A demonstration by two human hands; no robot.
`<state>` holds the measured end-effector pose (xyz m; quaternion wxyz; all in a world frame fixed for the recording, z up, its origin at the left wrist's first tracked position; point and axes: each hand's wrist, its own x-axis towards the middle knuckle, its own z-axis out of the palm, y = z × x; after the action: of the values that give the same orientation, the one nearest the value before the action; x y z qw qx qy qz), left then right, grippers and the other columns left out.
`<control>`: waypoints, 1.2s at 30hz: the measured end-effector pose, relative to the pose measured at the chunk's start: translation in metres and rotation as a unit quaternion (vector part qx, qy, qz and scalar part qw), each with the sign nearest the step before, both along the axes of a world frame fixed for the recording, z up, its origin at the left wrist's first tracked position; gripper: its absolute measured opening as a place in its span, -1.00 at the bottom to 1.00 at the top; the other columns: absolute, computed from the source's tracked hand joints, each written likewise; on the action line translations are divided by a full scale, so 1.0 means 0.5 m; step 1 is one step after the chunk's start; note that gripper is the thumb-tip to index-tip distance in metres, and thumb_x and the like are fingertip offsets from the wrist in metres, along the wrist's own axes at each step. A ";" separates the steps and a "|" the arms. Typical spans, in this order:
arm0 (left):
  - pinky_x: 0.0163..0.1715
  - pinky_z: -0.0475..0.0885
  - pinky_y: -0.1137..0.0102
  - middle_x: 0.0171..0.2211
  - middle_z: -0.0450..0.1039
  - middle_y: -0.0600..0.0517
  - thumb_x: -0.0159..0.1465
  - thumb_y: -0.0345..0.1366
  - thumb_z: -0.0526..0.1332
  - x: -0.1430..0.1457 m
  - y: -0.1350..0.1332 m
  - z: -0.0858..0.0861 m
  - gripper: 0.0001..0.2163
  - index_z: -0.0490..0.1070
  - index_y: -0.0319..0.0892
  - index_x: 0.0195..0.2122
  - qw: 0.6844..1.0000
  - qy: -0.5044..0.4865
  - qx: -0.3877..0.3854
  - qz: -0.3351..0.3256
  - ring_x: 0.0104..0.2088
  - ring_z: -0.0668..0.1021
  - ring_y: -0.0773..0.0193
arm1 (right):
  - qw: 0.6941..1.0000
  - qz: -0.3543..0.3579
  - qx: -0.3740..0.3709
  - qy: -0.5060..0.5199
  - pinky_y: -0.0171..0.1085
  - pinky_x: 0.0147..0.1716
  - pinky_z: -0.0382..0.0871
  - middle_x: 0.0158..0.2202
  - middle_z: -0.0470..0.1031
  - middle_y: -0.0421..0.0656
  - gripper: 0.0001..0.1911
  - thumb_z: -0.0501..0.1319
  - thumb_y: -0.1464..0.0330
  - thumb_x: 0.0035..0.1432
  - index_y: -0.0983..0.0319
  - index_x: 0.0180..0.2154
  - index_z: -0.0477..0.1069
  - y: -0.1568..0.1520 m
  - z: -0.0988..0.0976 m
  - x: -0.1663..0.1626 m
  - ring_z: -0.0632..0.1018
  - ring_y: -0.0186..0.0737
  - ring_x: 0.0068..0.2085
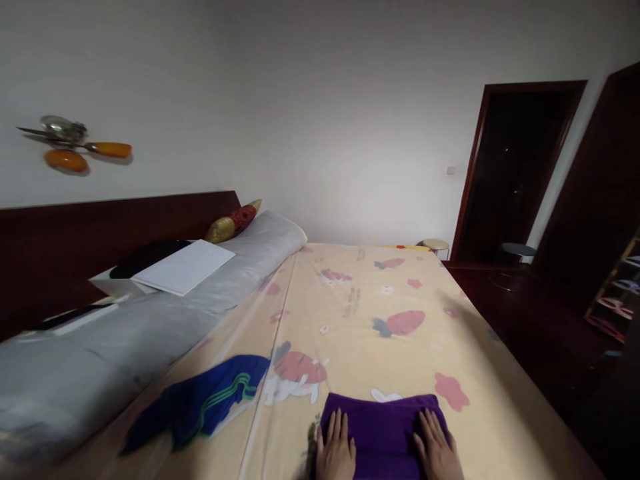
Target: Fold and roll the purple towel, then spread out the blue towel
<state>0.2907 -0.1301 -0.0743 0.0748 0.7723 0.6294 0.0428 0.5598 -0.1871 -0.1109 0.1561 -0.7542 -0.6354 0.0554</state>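
A folded purple cloth [383,427] lies on the yellow printed bedsheet [360,313] at the near edge of the bed. My left hand [336,448] rests flat on its left side with fingers spread. On the cloth's right side my right hand [436,447] presses flat the same way. Neither hand grips anything. A crumpled blue garment with green stripes [205,400] lies on the sheet to the left of my hands.
A long grey rolled cover [125,333] runs along the bed's left side by the dark headboard [100,230]. A white sheet of paper [183,267] and a red-gold pillow [233,222] sit there. Dark wooden furniture [550,320] and a doorway [515,173] stand on the right.
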 end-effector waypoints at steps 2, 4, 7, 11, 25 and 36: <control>0.31 -0.06 -0.02 0.35 -0.08 -0.01 0.28 -0.17 -0.12 0.034 0.004 -0.004 -0.46 -0.05 -0.13 0.30 0.999 -0.023 -0.018 -0.027 0.34 0.04 0.12 | 1.000 0.012 -0.023 0.016 0.10 0.19 0.17 0.28 0.15 -0.10 -0.36 -0.12 -0.06 0.23 0.10 0.20 0.21 0.020 0.004 -0.046 0.20 -0.01 0.28; 0.31 -0.01 0.07 0.35 -0.11 0.05 0.27 -0.18 -0.12 0.061 0.007 0.000 -0.45 -0.09 -0.11 0.31 0.996 -0.046 -0.052 -0.063 0.35 0.03 0.20 | 0.999 0.021 -0.041 0.025 0.10 0.19 0.18 0.27 0.17 -0.11 -0.37 -0.10 -0.05 0.22 0.09 0.20 0.22 0.034 0.005 -0.069 0.21 -0.01 0.27; 0.30 0.01 0.04 0.35 -0.11 0.08 0.27 -0.19 -0.13 0.072 0.009 0.016 -0.45 -0.09 -0.07 0.31 0.994 -0.042 -0.084 -0.063 0.34 0.04 0.22 | 0.999 0.011 -0.032 0.023 0.12 0.19 0.17 0.26 0.18 -0.14 -0.42 -0.08 -0.01 0.23 0.05 0.19 0.22 0.037 0.002 -0.047 0.20 0.00 0.27; 0.29 -0.02 -0.01 0.34 -0.07 0.09 0.28 -0.19 -0.16 0.046 0.009 0.021 -0.47 -0.04 -0.01 0.30 0.998 -0.019 -0.062 -0.013 0.34 0.07 0.19 | 0.999 -0.030 -0.036 0.018 0.19 0.18 0.15 0.29 0.12 -0.17 -0.45 -0.08 0.03 0.23 0.00 0.20 0.19 0.028 -0.010 0.029 0.17 -0.01 0.29; 0.32 -0.04 0.06 0.35 -0.06 0.14 0.26 -0.20 -0.12 0.121 0.016 -0.035 -0.45 -0.03 0.00 0.31 0.984 -0.090 -0.103 -0.117 0.34 0.04 0.22 | 0.995 0.057 -0.055 0.054 0.13 0.19 0.16 0.27 0.15 -0.13 -0.45 -0.07 0.06 0.23 0.05 0.19 0.22 0.068 0.019 -0.134 0.20 -0.02 0.27; 0.26 -0.14 -0.17 0.34 -0.04 -0.06 0.27 -0.21 -0.17 0.022 0.035 0.028 -0.46 0.00 -0.10 0.29 0.998 0.040 -0.025 0.029 0.34 0.06 0.06 | 0.997 -0.062 -0.042 -0.023 0.17 0.22 0.07 0.30 0.07 -0.08 -0.37 -0.07 0.01 0.21 0.13 0.22 0.17 0.045 0.000 0.006 0.14 0.00 0.30</control>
<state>0.3015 -0.1126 -0.0602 0.0678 0.7529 0.6547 -0.0015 0.5627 -0.1645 -0.1107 0.1134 -0.7992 -0.5878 0.0549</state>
